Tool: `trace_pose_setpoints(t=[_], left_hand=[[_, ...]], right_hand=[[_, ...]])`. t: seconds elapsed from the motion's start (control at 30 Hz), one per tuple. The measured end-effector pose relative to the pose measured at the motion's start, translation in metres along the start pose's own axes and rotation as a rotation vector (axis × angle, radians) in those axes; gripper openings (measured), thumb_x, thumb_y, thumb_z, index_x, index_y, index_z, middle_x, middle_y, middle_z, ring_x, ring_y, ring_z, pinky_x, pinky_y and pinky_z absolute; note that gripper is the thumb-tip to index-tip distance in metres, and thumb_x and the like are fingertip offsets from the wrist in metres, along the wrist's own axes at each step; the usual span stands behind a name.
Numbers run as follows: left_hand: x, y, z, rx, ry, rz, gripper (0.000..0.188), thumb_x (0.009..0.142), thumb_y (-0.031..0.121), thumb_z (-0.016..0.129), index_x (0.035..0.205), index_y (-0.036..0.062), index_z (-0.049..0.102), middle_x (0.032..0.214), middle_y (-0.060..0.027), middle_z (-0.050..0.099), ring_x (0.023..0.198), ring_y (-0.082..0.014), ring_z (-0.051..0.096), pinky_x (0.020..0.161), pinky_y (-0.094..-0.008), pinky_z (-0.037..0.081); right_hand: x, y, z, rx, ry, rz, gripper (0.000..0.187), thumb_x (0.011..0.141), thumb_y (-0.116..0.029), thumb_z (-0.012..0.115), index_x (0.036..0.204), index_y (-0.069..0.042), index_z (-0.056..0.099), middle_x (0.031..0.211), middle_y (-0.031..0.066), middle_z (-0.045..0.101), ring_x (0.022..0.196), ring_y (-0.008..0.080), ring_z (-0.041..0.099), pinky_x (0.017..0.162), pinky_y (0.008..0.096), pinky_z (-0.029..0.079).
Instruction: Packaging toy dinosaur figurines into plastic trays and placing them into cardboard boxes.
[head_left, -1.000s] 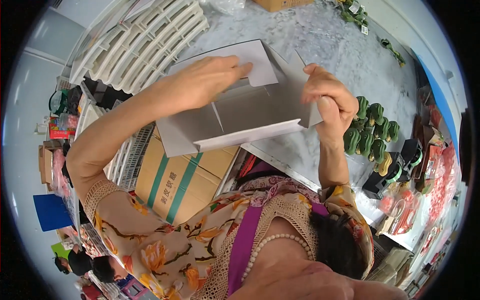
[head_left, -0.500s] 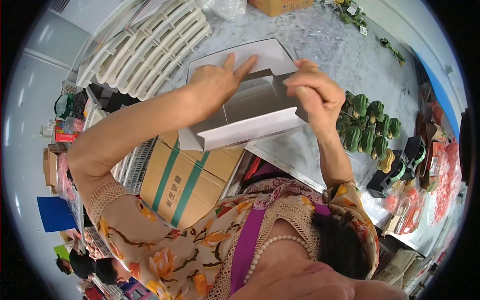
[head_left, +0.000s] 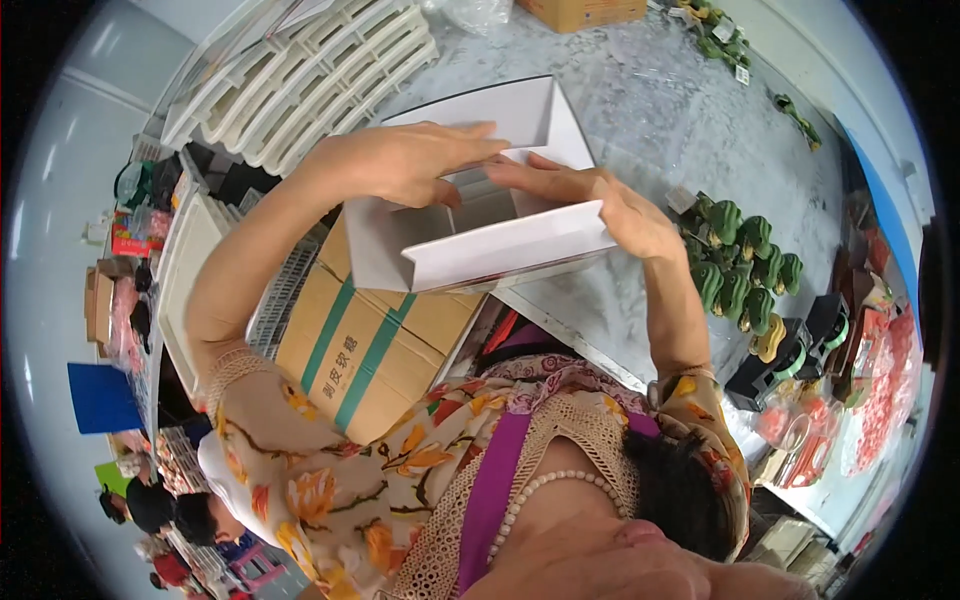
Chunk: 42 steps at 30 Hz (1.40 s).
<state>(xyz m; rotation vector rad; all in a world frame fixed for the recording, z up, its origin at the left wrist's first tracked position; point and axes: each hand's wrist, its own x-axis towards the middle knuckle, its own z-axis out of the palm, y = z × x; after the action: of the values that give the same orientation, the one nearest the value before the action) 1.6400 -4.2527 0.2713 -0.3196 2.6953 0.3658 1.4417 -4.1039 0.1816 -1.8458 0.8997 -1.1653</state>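
Located open white box (head_left: 510,250) at centre of frame, with near flap upright and taller panel at upper centre. Found left hand (head_left: 415,163) along upper-left side of box, fingers loosely extended, thumb bent toward interior. Found right hand (head_left: 612,208) across right side of box, fingers reaching over opening, close to left fingertips. Could not tell, for either hand, any firm pinch on wall or flap. Judged step in hand as shaping box walls and inner panels by finger pressure. Judged next move to call for pressing panels flat inside, without creasing near flap.

Traced near edge of bench (head_left: 640,110) from below box toward lower right; noted brown carton (head_left: 410,345) past it, lower left of centre, partly behind box in view. Noted white racks (head_left: 305,90) at upper left, restricting leftward movement. Noted green items (head_left: 727,222) just right of right forearm, liable to be brushed. Judged most room for movement toward upper right, across marbled surface.
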Motion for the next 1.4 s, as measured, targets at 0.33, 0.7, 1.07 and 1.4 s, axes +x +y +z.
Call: trace_pose_setpoints(t=[0.33, 0.7, 1.07, 1.4], left_hand=[[-0.064, 0.002, 0.133, -1.023, 1.580, 0.258, 0.059, 0.094, 0.042, 0.052, 0.131, -0.0045, 0.048, 0.127, -0.0208, 0.054, 0.118, -0.0303, 0.053, 0.097, -0.0411, 0.042], [-0.021, 0.028, 0.128, -1.062, 0.873, 0.035, 0.076, 0.093, 0.062, 0.031, 0.131, 0.0007, 0.053, 0.130, -0.0203, 0.055, 0.126, -0.0373, 0.046, 0.109, -0.0450, 0.028], [-0.027, 0.054, 0.124, -0.131, 0.843, -0.142, 0.079, 0.062, 0.040, 0.081, 0.130, 0.0087, 0.054, 0.143, -0.0132, 0.044, 0.135, -0.0342, 0.036, 0.112, -0.0520, 0.023], [-0.021, 0.054, 0.124, -0.025, 0.766, -0.152, 0.071, 0.060, 0.039, 0.081, 0.120, 0.0079, 0.059, 0.124, -0.0114, 0.059, 0.117, -0.0273, 0.053, 0.108, -0.0503, 0.029]], right_hand=[[-0.006, 0.016, -0.014, 0.303, -0.044, -0.252, 0.087, 0.070, -0.072, 0.060, 0.114, 0.002, 0.066, 0.104, 0.0151, 0.070, 0.116, 0.0383, 0.056, 0.112, 0.0568, 0.003], [-0.014, 0.003, 0.002, 0.363, 0.149, -0.054, 0.033, 0.075, -0.028, 0.071, 0.085, 0.004, 0.073, 0.081, 0.0134, 0.071, 0.088, 0.0245, 0.067, 0.094, 0.0391, 0.044], [-0.012, -0.012, 0.014, -0.941, -0.076, -0.011, 0.070, 0.074, -0.039, 0.074, 0.132, -0.007, 0.051, 0.143, 0.0116, 0.044, 0.130, 0.0316, 0.044, 0.110, 0.0433, 0.033], [-0.018, -0.007, 0.017, -0.916, -0.054, 0.060, 0.070, 0.066, -0.048, 0.076, 0.120, -0.007, 0.061, 0.125, 0.0067, 0.061, 0.120, 0.0275, 0.053, 0.109, 0.0447, 0.033]])
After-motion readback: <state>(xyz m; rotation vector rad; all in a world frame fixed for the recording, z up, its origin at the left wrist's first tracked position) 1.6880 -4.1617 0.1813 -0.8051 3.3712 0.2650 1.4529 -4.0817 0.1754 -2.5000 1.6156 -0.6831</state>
